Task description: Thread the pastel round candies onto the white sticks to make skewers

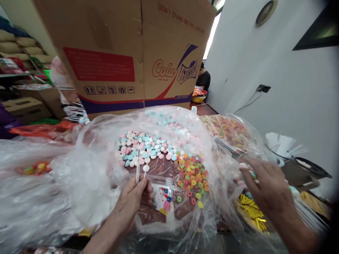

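My left hand (134, 195) is closed on thin white sticks (138, 164) that point upward. A white round candy (146, 168) sits at the top of one stick. Right beside those fingers is a clear packet with colourful print (162, 199); whether they grip it, I cannot tell. Pastel button candies (144, 148) and ring-shaped candies (192, 176) lie ahead on clear plastic. My right hand (267, 180), slightly blurred, is at the right with curled fingers. Pale candies (253, 174) show at its fingertips, but its grip is partly hidden.
A large cardboard box (111, 67) stands behind the candies. Crumpled clear plastic (76, 183) covers the left side. Gold twist ties (253, 210) lie below my right hand, with a grey container (302, 173) beyond it. A person (203, 78) is partly visible behind the box.
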Available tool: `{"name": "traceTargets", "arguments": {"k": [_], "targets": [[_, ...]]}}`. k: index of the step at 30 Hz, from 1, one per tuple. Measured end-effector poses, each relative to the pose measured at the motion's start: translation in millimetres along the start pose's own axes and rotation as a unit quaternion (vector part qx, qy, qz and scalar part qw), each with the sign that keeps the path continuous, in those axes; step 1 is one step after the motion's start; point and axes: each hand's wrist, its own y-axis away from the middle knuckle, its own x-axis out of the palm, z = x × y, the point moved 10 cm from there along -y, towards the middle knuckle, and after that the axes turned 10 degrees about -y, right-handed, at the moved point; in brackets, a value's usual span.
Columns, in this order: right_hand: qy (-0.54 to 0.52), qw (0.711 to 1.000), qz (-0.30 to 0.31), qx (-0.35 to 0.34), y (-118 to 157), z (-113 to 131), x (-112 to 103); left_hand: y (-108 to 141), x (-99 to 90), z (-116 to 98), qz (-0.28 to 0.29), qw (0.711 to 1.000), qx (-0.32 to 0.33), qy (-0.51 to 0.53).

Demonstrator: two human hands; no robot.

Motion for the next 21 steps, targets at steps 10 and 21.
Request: {"name": "traceTargets", "arguments": {"k": [10, 21], "targets": [[-0.472, 0.851, 0.18, 0.144, 8, 165, 108, 26, 49.8, 3, 0.114, 0.989, -0.001, -0.095], [-0.398, 0.909, -0.03, 0.12, 29, 156, 62, 17, 13.9, -36, -0.057, 0.969, 0.045, 0.237]]}}
